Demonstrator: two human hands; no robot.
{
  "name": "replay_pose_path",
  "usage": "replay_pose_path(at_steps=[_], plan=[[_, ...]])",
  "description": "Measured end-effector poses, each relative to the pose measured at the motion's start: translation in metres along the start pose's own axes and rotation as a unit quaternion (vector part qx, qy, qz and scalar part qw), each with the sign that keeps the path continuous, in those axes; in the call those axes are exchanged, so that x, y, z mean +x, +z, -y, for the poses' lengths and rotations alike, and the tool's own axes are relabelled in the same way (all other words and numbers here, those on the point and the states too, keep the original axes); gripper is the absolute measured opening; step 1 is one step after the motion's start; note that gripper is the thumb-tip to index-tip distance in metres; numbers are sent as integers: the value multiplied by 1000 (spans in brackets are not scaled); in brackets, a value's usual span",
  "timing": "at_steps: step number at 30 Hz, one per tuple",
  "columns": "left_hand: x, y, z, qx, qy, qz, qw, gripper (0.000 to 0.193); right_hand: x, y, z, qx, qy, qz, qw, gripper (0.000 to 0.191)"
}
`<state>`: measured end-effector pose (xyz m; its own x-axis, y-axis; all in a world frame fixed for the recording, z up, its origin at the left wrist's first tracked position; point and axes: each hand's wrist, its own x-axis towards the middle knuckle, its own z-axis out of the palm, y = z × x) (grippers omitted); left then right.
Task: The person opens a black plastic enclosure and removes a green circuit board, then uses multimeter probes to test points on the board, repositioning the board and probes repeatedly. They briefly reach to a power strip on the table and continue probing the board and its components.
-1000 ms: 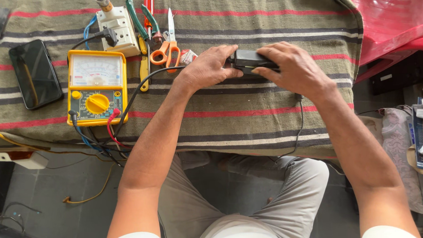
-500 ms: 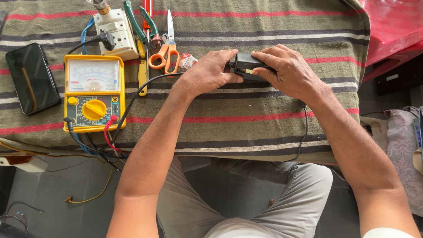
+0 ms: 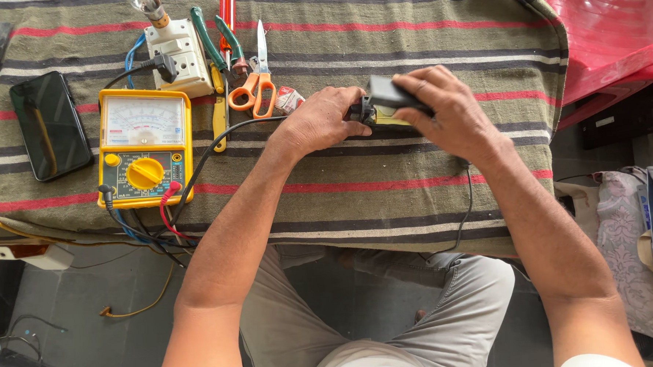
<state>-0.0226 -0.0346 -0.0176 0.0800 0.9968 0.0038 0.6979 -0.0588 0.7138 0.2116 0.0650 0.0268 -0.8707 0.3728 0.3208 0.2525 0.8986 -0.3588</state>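
A striped cloth in olive, grey and red covers the table in front of me, and everything lies on it. Off its right edge stands a red plastic chair. At the left of the cloth lies a dark phone, face up, and just beside it a yellow multimeter with a round yellow dial; red, blue and black leads run from its lower edge and hang over the near side of the table. Above the meter sits a white socket box with a black plug pushed into it. Next to that lie green-handled pliers, a red-handled screwdriver and orange-handled scissors, all close together.

My two hands meet near the middle of the cloth on a small black adapter. My left hand grasps its left end, fingers curled round it. My right hand grips it from above, fingers clamped over the black top shell, which sits tilted up, with a yellowish inside showing underneath. A thin black cable runs from under my right wrist down over the table edge.
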Motion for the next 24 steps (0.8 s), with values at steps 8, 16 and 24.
replay_pose_path(at_steps=[8,16,24], plan=[[-1,-2,-8,35,-36,3,999,74,-3,-8,-27,-79,42,-69,994,62],[-6,-8,-9,-15,-25,-7,1000,56,-9,-14,-38,-95,51,-69,992,58],[-6,-7,-13,-50,9,-33,998,55,-12,-9,8,-106,31,37,993,68]])
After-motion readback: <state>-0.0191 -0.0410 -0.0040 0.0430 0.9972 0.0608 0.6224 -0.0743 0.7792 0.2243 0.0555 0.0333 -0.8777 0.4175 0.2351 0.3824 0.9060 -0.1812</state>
